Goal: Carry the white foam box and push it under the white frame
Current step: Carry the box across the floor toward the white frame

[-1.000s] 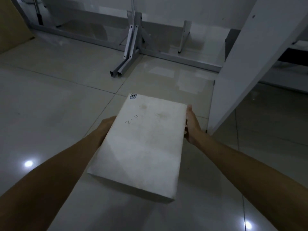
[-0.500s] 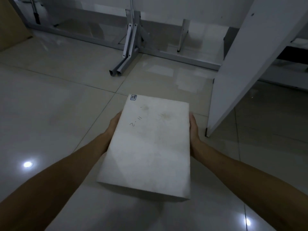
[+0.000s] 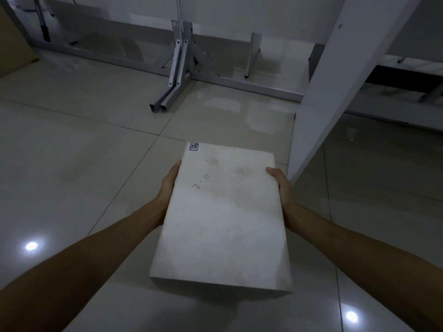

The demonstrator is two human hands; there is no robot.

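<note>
**Box in the air, frame not yet reached**

Nearest to the person, the white rectangular foam box is held above the glossy pale tiled floor, its long side pointing away from the body. The left hand presses against its left edge and the right hand against its right edge; each grip is closed flat on the box's sides, and the fingers underneath are hidden. A handwritten mark and a small sticker sit on the top near the far end.

Just beyond and to the right stands a slanted white panel. Farther, along the wall, runs the white metal frame with its low rails and legs.

I judge that the carrying is in progress. Lowering the box to the floor and pushing it under the frame are not yet done.
</note>
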